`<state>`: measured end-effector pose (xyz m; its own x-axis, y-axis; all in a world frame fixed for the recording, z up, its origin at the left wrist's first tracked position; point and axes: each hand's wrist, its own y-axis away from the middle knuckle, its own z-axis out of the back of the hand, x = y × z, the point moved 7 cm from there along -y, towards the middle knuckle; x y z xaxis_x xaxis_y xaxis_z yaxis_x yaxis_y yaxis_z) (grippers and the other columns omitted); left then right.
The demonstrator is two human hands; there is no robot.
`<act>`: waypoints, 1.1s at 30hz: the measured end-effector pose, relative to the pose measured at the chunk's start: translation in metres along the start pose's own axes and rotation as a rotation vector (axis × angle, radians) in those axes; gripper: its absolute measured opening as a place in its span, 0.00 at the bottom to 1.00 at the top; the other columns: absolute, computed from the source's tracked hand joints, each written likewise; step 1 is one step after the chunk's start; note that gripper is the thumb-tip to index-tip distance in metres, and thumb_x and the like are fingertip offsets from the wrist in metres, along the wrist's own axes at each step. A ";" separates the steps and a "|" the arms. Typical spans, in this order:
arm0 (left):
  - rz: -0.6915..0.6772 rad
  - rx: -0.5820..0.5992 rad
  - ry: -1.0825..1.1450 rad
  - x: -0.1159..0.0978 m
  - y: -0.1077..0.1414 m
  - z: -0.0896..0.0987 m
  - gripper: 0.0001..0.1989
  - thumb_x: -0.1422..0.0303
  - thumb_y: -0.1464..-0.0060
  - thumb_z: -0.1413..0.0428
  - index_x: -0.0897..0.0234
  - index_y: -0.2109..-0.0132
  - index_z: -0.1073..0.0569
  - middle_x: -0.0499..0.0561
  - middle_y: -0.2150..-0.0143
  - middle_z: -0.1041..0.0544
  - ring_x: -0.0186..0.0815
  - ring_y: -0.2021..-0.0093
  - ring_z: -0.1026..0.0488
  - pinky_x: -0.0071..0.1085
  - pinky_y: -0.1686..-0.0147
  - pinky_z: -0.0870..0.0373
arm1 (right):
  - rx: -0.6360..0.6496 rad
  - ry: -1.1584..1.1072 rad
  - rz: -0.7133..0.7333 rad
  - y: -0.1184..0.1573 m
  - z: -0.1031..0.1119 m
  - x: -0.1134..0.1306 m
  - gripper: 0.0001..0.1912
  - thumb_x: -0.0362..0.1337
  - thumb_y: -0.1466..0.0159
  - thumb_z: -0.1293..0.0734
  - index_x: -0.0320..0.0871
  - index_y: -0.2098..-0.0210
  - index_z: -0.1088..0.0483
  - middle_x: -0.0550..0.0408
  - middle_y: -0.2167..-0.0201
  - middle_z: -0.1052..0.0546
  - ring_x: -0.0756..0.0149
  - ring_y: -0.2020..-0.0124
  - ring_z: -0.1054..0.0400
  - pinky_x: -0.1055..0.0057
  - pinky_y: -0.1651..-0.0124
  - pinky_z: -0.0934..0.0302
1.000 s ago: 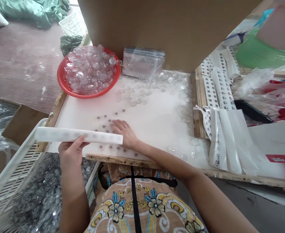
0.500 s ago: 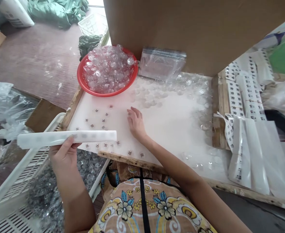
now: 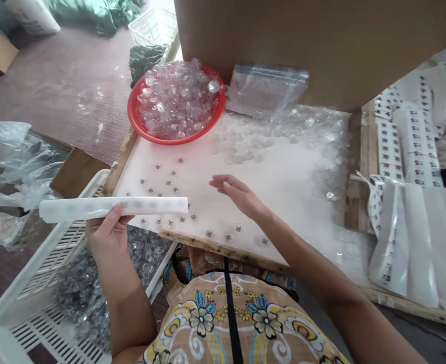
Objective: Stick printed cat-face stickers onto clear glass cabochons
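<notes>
My left hand (image 3: 111, 235) grips a long white strip of sticker paper (image 3: 162, 205), its thumb in front and fingers behind; faint dark spots show through it. My right hand (image 3: 236, 193), fingers stretched out, is over the middle of the white work board (image 3: 283, 177). No object shows in it. Small clear discs with dark printed marks (image 3: 209, 233) lie spread over the board's left and front part, around and below the strip. Plain clear discs (image 3: 249, 146) are scattered along the board's back and right side.
A red basin (image 3: 134, 119) heaped with clear discs stands at the back left, beside a clear zip bag (image 3: 264, 93). Printed sticker sheets (image 3: 416, 141) lie at the right. A white crate (image 3: 29, 283) of clear pieces sits below left. Cardboard (image 3: 302, 45) rises behind.
My right hand has moved right and its fingers have straightened. More marked discs show near the board's front edge. The left hand still holds the strip; the whole view has shifted slightly.
</notes>
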<state>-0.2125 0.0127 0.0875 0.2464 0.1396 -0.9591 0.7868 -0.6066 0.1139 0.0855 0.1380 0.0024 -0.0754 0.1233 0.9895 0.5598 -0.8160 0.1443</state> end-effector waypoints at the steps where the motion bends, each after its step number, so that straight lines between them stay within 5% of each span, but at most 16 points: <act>1: 0.007 0.000 0.006 0.003 0.000 0.001 0.17 0.76 0.70 0.32 0.67 0.67 0.24 0.44 0.73 0.21 0.34 0.73 0.24 0.29 0.77 0.21 | 0.024 0.099 -0.032 0.019 0.017 -0.002 0.24 0.52 0.33 0.41 0.46 0.44 0.37 0.47 0.44 0.28 0.61 0.43 0.35 0.60 0.44 0.39; 5: 0.016 0.037 0.018 0.014 -0.001 -0.005 0.17 0.77 0.68 0.33 0.67 0.65 0.24 0.45 0.72 0.20 0.34 0.72 0.23 0.31 0.75 0.21 | 0.078 0.605 -0.180 0.099 0.068 -0.009 0.29 0.45 0.43 0.29 0.48 0.44 0.36 0.47 0.51 0.27 0.61 0.59 0.28 0.63 0.58 0.33; 8: 0.036 0.081 0.020 0.018 0.001 -0.019 0.18 0.76 0.68 0.32 0.68 0.64 0.24 0.45 0.72 0.21 0.35 0.72 0.24 0.32 0.75 0.21 | 0.146 0.855 -0.304 0.134 0.068 -0.017 0.25 0.35 0.44 0.29 0.47 0.48 0.34 0.49 0.55 0.28 0.63 0.68 0.29 0.64 0.62 0.34; 12: 0.041 0.132 0.026 0.017 0.007 -0.037 0.17 0.76 0.67 0.33 0.68 0.65 0.25 0.45 0.72 0.21 0.34 0.71 0.24 0.33 0.73 0.20 | 0.140 0.894 -0.285 0.114 0.005 -0.023 0.16 0.27 0.42 0.34 0.42 0.54 0.33 0.47 0.56 0.29 0.61 0.63 0.29 0.64 0.57 0.35; 16: 0.036 0.138 0.016 0.014 0.016 -0.042 0.17 0.76 0.68 0.33 0.67 0.65 0.23 0.45 0.73 0.21 0.35 0.72 0.23 0.33 0.74 0.19 | 0.157 0.705 -0.027 0.061 -0.085 -0.012 0.20 0.27 0.39 0.35 0.42 0.48 0.36 0.47 0.52 0.30 0.62 0.59 0.30 0.65 0.53 0.35; 19: 0.022 0.119 0.009 0.010 0.018 -0.036 0.17 0.77 0.69 0.33 0.65 0.66 0.22 0.43 0.72 0.20 0.34 0.71 0.23 0.32 0.75 0.19 | 0.188 0.624 0.128 0.044 -0.106 0.002 0.20 0.29 0.38 0.36 0.44 0.46 0.35 0.48 0.51 0.30 0.62 0.58 0.30 0.64 0.53 0.34; 21: 0.028 0.095 0.001 0.010 0.017 -0.030 0.17 0.77 0.71 0.33 0.63 0.67 0.22 0.42 0.72 0.20 0.34 0.71 0.23 0.31 0.76 0.20 | 0.112 0.604 0.137 0.041 -0.081 0.007 0.18 0.30 0.37 0.35 0.44 0.47 0.34 0.48 0.50 0.30 0.62 0.58 0.30 0.63 0.52 0.34; 27: 0.130 0.111 0.053 0.028 0.014 -0.037 0.20 0.77 0.73 0.31 0.62 0.66 0.22 0.41 0.72 0.20 0.32 0.74 0.23 0.27 0.74 0.21 | -0.372 0.823 0.147 0.017 0.053 0.014 0.21 0.34 0.37 0.35 0.44 0.44 0.36 0.41 0.48 0.31 0.50 0.48 0.36 0.53 0.47 0.39; 29: 0.163 0.129 0.058 0.034 0.015 -0.044 0.18 0.76 0.72 0.31 0.63 0.68 0.22 0.42 0.74 0.20 0.32 0.74 0.23 0.27 0.72 0.21 | -0.469 0.921 0.164 -0.006 0.073 0.014 0.24 0.35 0.37 0.34 0.44 0.42 0.38 0.40 0.44 0.33 0.47 0.44 0.40 0.50 0.45 0.42; 33: 0.189 0.177 0.009 0.044 0.016 -0.053 0.18 0.76 0.74 0.29 0.64 0.69 0.22 0.44 0.75 0.20 0.37 0.74 0.22 0.32 0.71 0.21 | -0.498 1.114 0.164 -0.066 0.075 0.010 0.32 0.40 0.38 0.32 0.43 0.37 0.42 0.39 0.36 0.41 0.43 0.35 0.51 0.45 0.37 0.53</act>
<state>-0.1593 0.0508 0.0611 0.3852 0.0178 -0.9226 0.6152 -0.7502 0.2424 0.1097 0.2352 0.0022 -0.8336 -0.3506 0.4268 0.2713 -0.9330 -0.2365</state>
